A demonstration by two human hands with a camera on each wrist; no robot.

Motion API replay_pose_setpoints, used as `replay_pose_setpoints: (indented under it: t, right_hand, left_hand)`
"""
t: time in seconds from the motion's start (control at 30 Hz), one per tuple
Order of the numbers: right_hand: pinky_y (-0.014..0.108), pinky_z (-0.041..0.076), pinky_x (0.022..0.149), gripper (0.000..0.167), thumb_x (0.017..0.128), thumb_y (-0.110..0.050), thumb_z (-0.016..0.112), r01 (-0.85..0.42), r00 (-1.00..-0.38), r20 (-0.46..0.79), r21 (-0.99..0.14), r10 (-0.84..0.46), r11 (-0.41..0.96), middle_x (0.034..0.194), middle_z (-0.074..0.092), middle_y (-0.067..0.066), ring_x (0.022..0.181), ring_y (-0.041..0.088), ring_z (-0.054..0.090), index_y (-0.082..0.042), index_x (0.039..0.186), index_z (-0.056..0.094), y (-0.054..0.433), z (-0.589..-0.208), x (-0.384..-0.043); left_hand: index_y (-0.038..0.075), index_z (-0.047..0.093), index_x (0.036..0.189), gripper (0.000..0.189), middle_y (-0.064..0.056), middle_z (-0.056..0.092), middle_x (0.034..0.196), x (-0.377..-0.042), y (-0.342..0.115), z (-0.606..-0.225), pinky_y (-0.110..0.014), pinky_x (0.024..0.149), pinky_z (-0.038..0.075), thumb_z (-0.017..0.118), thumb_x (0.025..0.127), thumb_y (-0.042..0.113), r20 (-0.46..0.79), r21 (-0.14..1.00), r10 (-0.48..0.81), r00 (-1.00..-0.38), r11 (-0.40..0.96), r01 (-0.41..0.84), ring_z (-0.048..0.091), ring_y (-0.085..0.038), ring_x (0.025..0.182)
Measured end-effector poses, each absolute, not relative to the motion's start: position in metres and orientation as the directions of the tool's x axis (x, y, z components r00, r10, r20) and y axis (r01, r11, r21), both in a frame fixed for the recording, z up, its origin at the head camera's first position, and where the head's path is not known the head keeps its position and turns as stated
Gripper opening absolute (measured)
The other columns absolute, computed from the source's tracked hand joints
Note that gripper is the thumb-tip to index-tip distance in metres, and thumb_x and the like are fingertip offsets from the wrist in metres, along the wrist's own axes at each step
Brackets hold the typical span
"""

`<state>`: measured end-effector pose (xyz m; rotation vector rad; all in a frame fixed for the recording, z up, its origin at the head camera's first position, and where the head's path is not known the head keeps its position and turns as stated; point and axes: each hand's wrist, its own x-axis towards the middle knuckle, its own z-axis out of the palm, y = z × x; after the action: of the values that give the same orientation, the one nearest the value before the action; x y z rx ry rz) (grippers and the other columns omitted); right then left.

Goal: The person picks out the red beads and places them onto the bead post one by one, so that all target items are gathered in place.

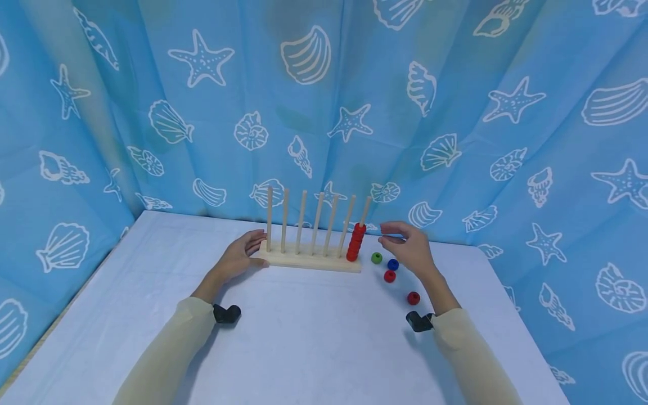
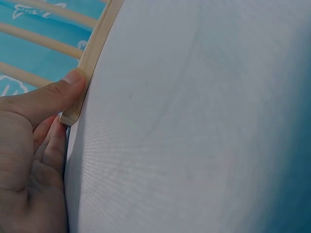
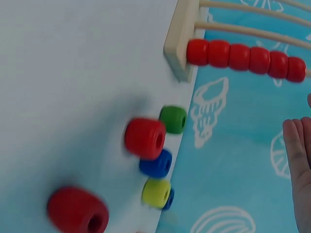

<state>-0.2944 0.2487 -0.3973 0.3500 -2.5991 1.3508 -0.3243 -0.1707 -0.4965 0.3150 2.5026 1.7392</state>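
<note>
A wooden peg rack [image 1: 314,262] with several upright rods stands near the back of the table. Its right-hand rod carries a stack of red beads [image 1: 356,243]. My left hand [image 1: 237,257] grips the left end of the rack's base; the left wrist view shows the thumb [image 2: 73,80] on the base and the other fingers behind it. My right hand [image 1: 412,250] hovers right of the stack, thumb and fingers apart, nothing visible between them. Beneath and beside it lie a green bead [image 1: 377,257], a blue bead [image 1: 393,264] and two red beads, one nearer [image 1: 413,298].
A yellow bead [image 3: 156,193] and another blue bead [image 3: 168,199] show in the right wrist view; the right hand hides them from the head view. A white cloth [image 1: 314,343] covers the table. Behind it hangs a blue curtain [image 1: 324,101] with shell prints.
</note>
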Motion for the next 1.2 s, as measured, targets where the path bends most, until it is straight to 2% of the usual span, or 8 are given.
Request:
replay_pose_setpoints:
  t: [0.37, 0.53, 0.67, 0.77, 0.93, 1.2]
  right_hand:
    - [0.023, 0.055, 0.089, 0.036, 0.088, -0.026, 0.074, -0.305, -0.951, 0.271, -0.754, -0.148, 0.582, 0.113, 0.066, 0.005, 0.109, 0.025, 0.063, -0.010, 0.119, 0.066, 0.286, -0.408, -0.276]
    - [0.027, 0.056, 0.088, 0.037, 0.087, -0.024, 0.075, -0.234, -0.972, 0.186, -0.768, -0.141, 0.597, 0.114, 0.066, 0.008, 0.109, 0.027, 0.064, -0.008, 0.119, 0.065, 0.301, -0.419, -0.262]
    - [0.032, 0.057, 0.089, 0.041, 0.086, -0.029, 0.076, -0.198, -0.980, 0.151, -0.748, -0.128, 0.634, 0.116, 0.065, 0.007, 0.109, 0.025, 0.064, -0.012, 0.120, 0.064, 0.310, -0.422, -0.251]
    - [0.030, 0.057, 0.088, 0.045, 0.085, -0.034, 0.076, -0.203, -0.979, 0.146, -0.748, -0.143, 0.631, 0.117, 0.065, 0.007, 0.107, 0.024, 0.065, -0.011, 0.122, 0.063, 0.316, -0.423, -0.246]
    - [0.025, 0.057, 0.087, 0.044, 0.086, -0.030, 0.076, -0.196, -0.980, 0.133, -0.772, -0.147, 0.605, 0.119, 0.063, 0.008, 0.106, 0.025, 0.066, -0.006, 0.122, 0.064, 0.323, -0.426, -0.240]
    - [0.028, 0.058, 0.087, 0.042, 0.085, -0.026, 0.077, -0.142, -0.989, 0.084, -0.760, -0.121, 0.634, 0.119, 0.065, 0.009, 0.108, 0.027, 0.065, -0.008, 0.121, 0.064, 0.335, -0.437, -0.229]
  left_hand:
    - [0.007, 0.033, 0.150, 0.092, -0.011, 0.043, 0.149, -0.323, -0.170, -0.496, -0.030, 0.111, 0.039, 0.084, 0.073, 0.004, 0.057, 0.937, 0.215, -0.975, 0.325, 0.127, 0.042, -0.025, 0.136]
    - [0.008, 0.032, 0.151, 0.092, -0.010, 0.042, 0.149, -0.323, -0.170, -0.497, -0.029, 0.111, 0.038, 0.083, 0.074, 0.003, 0.053, 0.942, 0.225, -0.973, 0.313, 0.124, 0.041, -0.024, 0.137]
    - [0.008, 0.032, 0.151, 0.092, -0.011, 0.041, 0.150, -0.322, -0.170, -0.496, -0.030, 0.112, 0.037, 0.083, 0.074, 0.003, 0.054, 0.943, 0.227, -0.972, 0.310, 0.125, 0.040, -0.024, 0.137]
    - [0.007, 0.032, 0.151, 0.092, -0.013, 0.041, 0.150, -0.323, -0.170, -0.497, -0.032, 0.113, 0.037, 0.083, 0.074, 0.002, 0.060, 0.944, 0.231, -0.971, 0.304, 0.130, 0.040, -0.026, 0.138]
    - [0.007, 0.032, 0.151, 0.092, -0.012, 0.041, 0.150, -0.322, -0.170, -0.497, -0.031, 0.113, 0.037, 0.083, 0.074, 0.000, 0.060, 0.944, 0.227, -0.972, 0.303, 0.129, 0.040, -0.026, 0.138]
    - [0.008, 0.032, 0.151, 0.093, -0.011, 0.041, 0.150, -0.323, -0.170, -0.496, -0.030, 0.112, 0.037, 0.083, 0.073, 0.002, 0.058, 0.944, 0.221, -0.973, 0.304, 0.125, 0.040, -0.025, 0.137]
